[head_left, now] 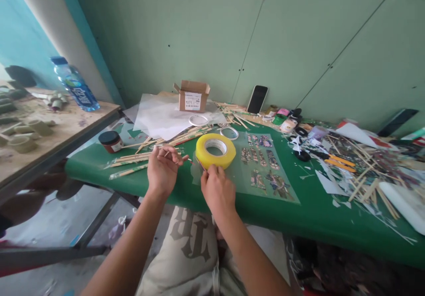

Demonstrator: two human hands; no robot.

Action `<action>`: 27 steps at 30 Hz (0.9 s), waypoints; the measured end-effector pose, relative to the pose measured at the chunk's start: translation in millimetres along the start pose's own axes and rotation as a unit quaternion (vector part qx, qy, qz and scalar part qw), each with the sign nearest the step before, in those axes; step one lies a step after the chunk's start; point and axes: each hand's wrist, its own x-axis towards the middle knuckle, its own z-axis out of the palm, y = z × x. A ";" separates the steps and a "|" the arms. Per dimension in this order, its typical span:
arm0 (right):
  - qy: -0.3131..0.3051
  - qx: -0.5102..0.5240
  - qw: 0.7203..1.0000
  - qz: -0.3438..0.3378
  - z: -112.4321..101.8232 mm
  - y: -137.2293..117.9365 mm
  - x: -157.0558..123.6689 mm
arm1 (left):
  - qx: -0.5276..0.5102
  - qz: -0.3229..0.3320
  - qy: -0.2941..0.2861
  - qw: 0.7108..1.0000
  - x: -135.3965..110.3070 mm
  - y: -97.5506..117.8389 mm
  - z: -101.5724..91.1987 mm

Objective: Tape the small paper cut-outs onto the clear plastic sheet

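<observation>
My left hand (163, 169) is raised palm up over the green table, its fingers curled in a pinch. A tiny pale piece with a reddish tip (189, 158) pokes out at its fingertips, too small to name. My right hand (219, 189) is closed on a thin dark tool (200, 165), mostly hidden by the fingers. Just beyond it a roll of yellow tape (201, 154) lies flat, close to the knuckles. Right of the roll is a clear sheet of small printed pictures (264, 161). Thin wooden sticks (133, 158) lie left of my left hand.
A dark-lidded jar (111, 142) stands at the left. Behind are white sheets (159, 116), a small cardboard box (193, 96) and an upright phone (257, 99). Orange-handled pliers (340, 164) lie among sticks and scraps at right. A bottle (76, 85) stands on the side table.
</observation>
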 end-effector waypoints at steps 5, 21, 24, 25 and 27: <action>0.023 0.006 1.000 -0.002 4.8 2.8 -1.8 | 0.001 0.015 -0.002 1.000 9.8 -13.2 7.0; 0.028 0.029 0.999 -0.001 5.1 5.2 -2.1 | 0.075 0.025 -0.032 0.996 -7.1 25.4 -10.9; 0.071 0.077 0.994 -0.014 -3.5 11.3 -8.2 | 0.103 0.019 -0.057 0.993 -23.9 33.8 -13.6; 0.086 0.115 0.989 -0.021 -8.7 14.6 -11.5 | 0.112 0.011 -0.071 0.991 -30.4 35.4 -13.0; 0.095 0.217 0.971 -0.043 -22.2 23.1 -20.9 | 0.122 -0.006 -0.100 0.988 -44.5 37.3 -9.0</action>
